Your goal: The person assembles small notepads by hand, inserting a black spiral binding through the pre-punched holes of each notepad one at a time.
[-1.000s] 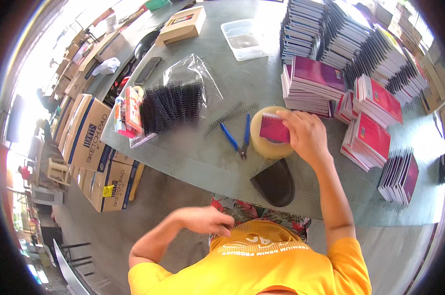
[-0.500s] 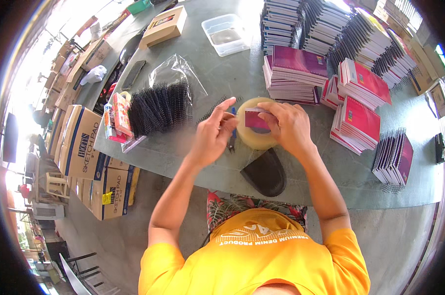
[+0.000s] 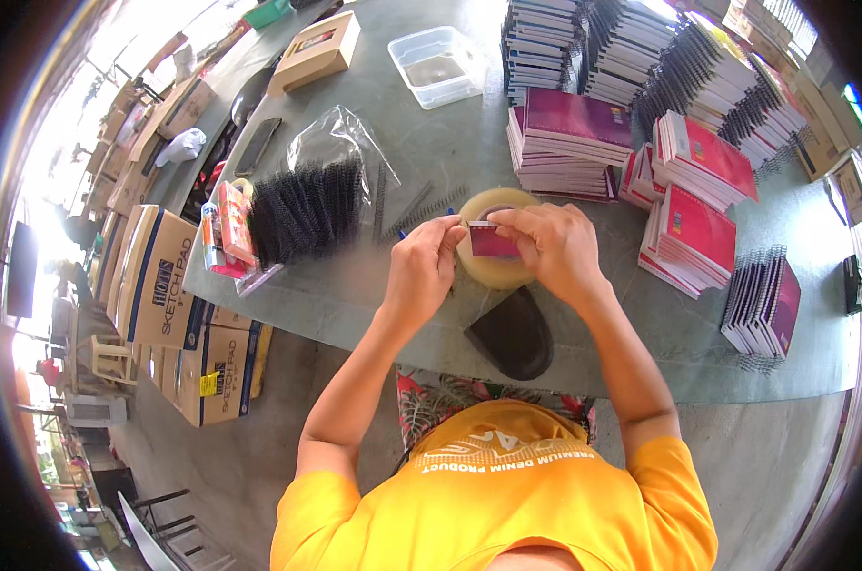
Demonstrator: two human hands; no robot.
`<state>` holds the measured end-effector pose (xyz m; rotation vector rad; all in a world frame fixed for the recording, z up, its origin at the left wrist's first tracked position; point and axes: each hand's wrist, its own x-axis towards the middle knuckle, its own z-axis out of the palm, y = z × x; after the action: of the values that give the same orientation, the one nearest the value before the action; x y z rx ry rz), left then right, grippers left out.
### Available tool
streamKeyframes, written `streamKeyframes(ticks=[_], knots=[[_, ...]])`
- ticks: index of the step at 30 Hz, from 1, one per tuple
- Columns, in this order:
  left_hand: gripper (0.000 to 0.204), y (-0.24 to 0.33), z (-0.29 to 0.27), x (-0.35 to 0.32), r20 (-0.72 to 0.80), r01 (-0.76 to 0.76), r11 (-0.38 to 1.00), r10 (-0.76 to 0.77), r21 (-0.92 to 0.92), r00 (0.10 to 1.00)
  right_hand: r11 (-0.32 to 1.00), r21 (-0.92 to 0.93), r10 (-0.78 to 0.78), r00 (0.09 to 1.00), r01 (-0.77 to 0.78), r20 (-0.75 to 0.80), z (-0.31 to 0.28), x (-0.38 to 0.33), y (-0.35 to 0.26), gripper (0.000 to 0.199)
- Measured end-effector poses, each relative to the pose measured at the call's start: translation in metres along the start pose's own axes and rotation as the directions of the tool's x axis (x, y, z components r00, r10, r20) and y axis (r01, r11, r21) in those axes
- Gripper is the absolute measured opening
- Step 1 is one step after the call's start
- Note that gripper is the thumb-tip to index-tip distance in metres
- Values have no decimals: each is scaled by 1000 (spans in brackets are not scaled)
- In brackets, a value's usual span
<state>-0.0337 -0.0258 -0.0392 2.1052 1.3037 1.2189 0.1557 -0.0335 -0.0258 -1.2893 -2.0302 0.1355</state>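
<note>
A small magenta notebook (image 3: 494, 244) is held up between my hands, above a wide roll of clear tape (image 3: 500, 277) on the table. My right hand (image 3: 556, 244) pinches its right side near the top edge. My left hand (image 3: 425, 261) is closed, thumb and fingertips together at the notebook's upper left corner. Whether a thin coil is also in the left fingers is too small to tell. Loose black spiral coils (image 3: 414, 211) lie just beyond my left hand. A blue-handled tool is mostly hidden behind that hand. Nearer me rests a dark, rounded flat piece (image 3: 513, 333).
A big heap of black coils (image 3: 307, 211) and a clear plastic bag (image 3: 340, 138) lie left. Beyond are a clear tub (image 3: 437, 95) and a cardboard box (image 3: 317, 55). Notebook stacks (image 3: 569, 124) fill the right side; a small bound pile (image 3: 762, 303) sits at far right.
My left hand has moved right and closed its fingertips at the notebook's corner; before, it was apart from it. The notebook has shifted slightly down. More loose coils now show.
</note>
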Motion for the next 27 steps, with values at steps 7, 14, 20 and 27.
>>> streamKeyframes(ticks=[7, 14, 20, 27], knots=[[15, 2, -16, 18, 264, 214, 974, -188, -71, 946, 996, -30, -79, 997, 79, -3, 7, 3, -2, 7], [19, 0, -34, 23, 350, -4, 999, -14, 49, 937, 999, 16, -48, 991, 50, -125, 23, 11, -13, 12], [19, 12, -24, 19, 56, -208, 965, 201, 159, 978, 987, 161, -4, 998, 14, -65, 21, 11, -12, 18], [56, 21, 31, -81, 473, -95, 967, -30, 238, 880, 977, 108, 178, 983, -182, 47, -22, 11, -5, 26]])
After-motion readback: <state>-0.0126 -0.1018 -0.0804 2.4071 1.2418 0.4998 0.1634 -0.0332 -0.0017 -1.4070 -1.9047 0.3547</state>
